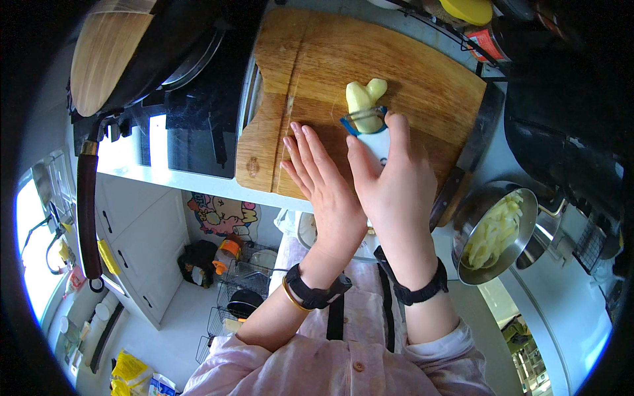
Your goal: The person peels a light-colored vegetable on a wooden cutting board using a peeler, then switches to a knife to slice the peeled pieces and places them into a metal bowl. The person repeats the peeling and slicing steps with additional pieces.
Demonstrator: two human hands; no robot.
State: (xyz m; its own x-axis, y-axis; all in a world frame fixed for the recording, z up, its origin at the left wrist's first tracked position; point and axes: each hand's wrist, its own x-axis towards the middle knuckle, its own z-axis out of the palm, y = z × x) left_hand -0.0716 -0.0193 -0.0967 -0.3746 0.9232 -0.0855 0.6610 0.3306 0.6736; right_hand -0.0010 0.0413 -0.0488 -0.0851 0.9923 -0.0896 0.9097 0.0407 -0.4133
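Observation:
My right hand [396,173] holds a white and blue peeler [365,129] by its handle. The peeler's head lies over the lower end of a peeled piece of ginger [357,96], pale yellow and knobbly, on the wooden cutting board [416,64]. My left hand [329,195] is flat with its fingers spread over the board's near edge, holding nothing. Its heel is close to my right wrist; whether they touch I cannot tell. At the right, a metal bowl [529,222] holds pale sliced pieces [495,232].
A large knife [448,193] lies along the board's right edge. Left of the board is a black glass hob [198,133] with a dark-handled pan [88,213]. A wire rack [441,27] with jars stands behind. Below the counter's near edge is a basin [306,230].

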